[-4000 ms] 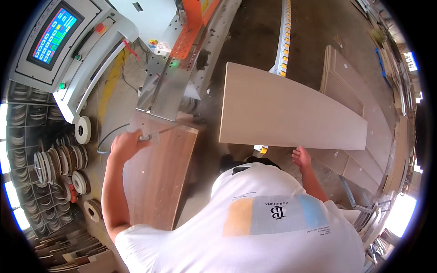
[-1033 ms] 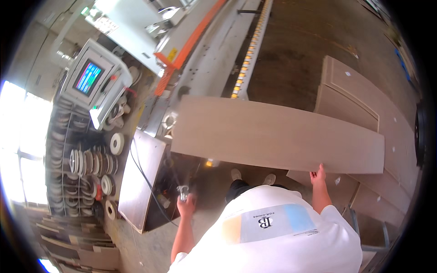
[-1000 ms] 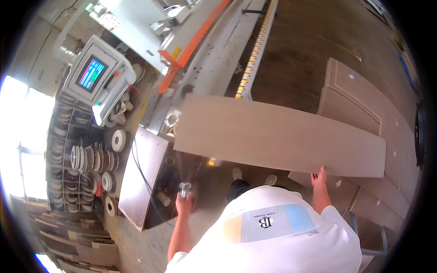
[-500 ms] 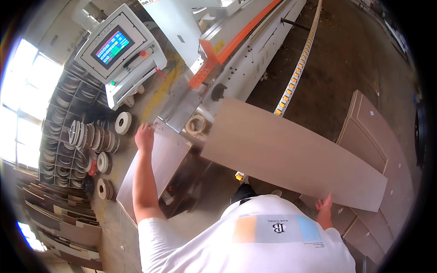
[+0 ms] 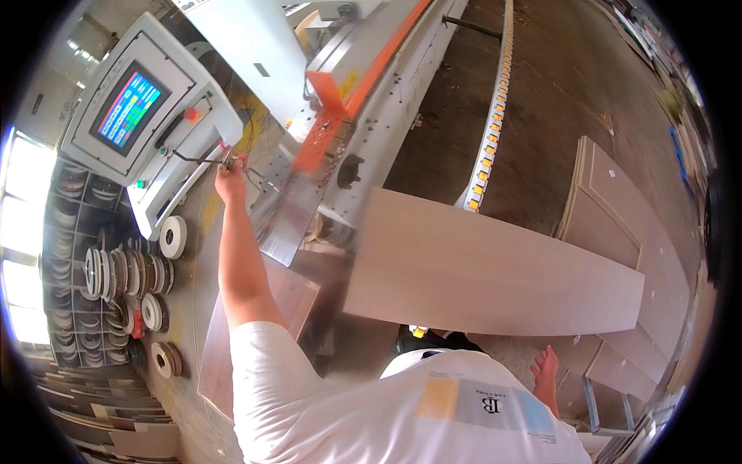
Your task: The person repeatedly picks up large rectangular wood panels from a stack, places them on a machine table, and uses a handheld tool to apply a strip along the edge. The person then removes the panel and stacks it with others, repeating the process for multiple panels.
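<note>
Away to the left, my left hand (image 5: 229, 183) is raised at the lower edge of the control console (image 5: 174, 93), fingers closed. A thin dark rod (image 5: 195, 159) and some small red pieces show at the fingertips; what exactly they grip is too small to make out. My right hand (image 5: 546, 367) is open, fingers apart, just off the near edge of a long beige board (image 5: 495, 267). That board lies across in front of me, its left end beside the machine (image 5: 371, 147) and its right end over stacked boards (image 5: 607, 205).
A roller rail (image 5: 487, 155) with yellow rollers runs away beyond the board. Left of me stands a wooden-topped table (image 5: 286, 298). Edge-banding rolls (image 5: 127, 271) lie on the floor beside a rack (image 5: 69, 224). An orange guard (image 5: 325, 116) sits on the machine.
My left hand has moved forward from above the table to the console's edge. My right hand has drawn back a little from the board. The view has shifted.
</note>
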`<action>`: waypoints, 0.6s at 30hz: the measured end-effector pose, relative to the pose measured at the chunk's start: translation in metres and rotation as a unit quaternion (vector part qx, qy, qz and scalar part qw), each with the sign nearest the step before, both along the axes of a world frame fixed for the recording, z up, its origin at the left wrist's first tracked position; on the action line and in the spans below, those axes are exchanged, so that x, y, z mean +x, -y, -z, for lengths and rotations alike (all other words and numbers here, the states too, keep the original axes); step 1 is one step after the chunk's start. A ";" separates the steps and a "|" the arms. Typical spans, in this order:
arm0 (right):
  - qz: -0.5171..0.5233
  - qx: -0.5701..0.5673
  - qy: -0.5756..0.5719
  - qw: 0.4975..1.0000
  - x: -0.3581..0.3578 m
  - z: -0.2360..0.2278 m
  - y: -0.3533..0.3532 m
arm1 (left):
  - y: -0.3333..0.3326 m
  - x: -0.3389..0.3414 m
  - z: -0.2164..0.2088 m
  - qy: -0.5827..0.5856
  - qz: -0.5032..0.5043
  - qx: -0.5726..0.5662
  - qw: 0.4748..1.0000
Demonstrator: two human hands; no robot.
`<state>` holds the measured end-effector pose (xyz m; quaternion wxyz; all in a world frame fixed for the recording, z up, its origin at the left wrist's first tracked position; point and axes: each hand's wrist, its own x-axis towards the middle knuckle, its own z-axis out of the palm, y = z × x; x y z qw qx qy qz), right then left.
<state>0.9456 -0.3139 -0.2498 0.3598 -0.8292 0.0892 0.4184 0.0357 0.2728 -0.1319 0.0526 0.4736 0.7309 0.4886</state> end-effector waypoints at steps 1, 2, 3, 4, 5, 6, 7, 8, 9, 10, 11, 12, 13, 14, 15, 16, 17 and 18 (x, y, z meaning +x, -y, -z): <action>0.004 0.002 0.006 1.000 -0.003 -0.007 0.007 | -0.010 0.010 0.008 0.050 0.023 -0.011 0.998; -0.024 0.018 -0.022 0.999 -0.002 0.005 -0.016 | 0.001 -0.058 0.011 0.099 0.011 -0.042 0.994; -0.017 0.022 -0.023 0.999 -0.006 0.002 -0.009 | -0.005 -0.054 0.016 0.163 0.032 -0.023 0.986; -0.014 0.026 -0.025 0.999 -0.006 -0.001 -0.005 | -0.005 -0.049 0.022 0.226 0.049 -0.004 0.973; -0.017 0.030 -0.026 0.999 -0.002 -0.001 -0.006 | 0.001 -0.044 0.027 0.286 0.062 0.016 0.956; -0.021 0.035 -0.029 0.999 0.002 0.001 -0.008 | 0.008 -0.032 0.029 0.334 0.050 0.080 0.938; -0.021 0.041 -0.029 0.999 0.008 0.003 -0.007 | 0.016 -0.014 0.030 0.242 0.006 0.052 0.969; -0.023 0.044 -0.027 0.998 0.018 0.006 -0.007 | 0.033 0.001 0.029 0.145 -0.040 0.025 0.988; -0.021 0.048 -0.024 0.998 0.032 0.011 -0.006 | 0.048 0.026 0.025 0.045 -0.081 -0.001 0.996; -0.018 0.052 -0.019 0.998 0.047 0.014 -0.005 | 0.068 0.072 0.025 0.015 -0.046 -0.007 0.999; 0.002 0.047 -0.009 0.999 0.064 0.019 0.000 | 0.094 0.134 0.019 -0.017 -0.008 -0.011 1.000; 0.012 0.044 -0.004 0.999 0.086 0.026 0.001 | 0.127 0.192 0.004 -0.011 0.039 -0.024 0.999; 0.016 0.043 -0.004 0.999 0.114 0.038 -0.003 | 0.164 0.245 -0.007 -0.010 0.080 -0.035 0.996; 0.038 0.061 -0.024 0.997 0.155 0.064 0.004 | 0.197 0.282 0.001 -0.022 0.100 -0.101 0.990; 0.070 0.074 -0.032 0.994 0.202 0.095 0.027 | 0.219 0.325 0.005 -0.111 0.183 -0.132 0.968; 0.101 0.088 -0.046 0.990 0.234 0.116 0.040 | 0.243 0.367 0.011 -0.199 0.263 -0.142 0.933; 0.124 0.086 -0.051 0.987 0.247 0.126 0.033 | 0.273 0.399 0.017 -0.228 0.293 -0.182 0.911; 0.148 0.085 -0.056 0.984 0.258 0.129 0.017 | 0.295 0.427 0.022 -0.257 0.322 -0.219 0.885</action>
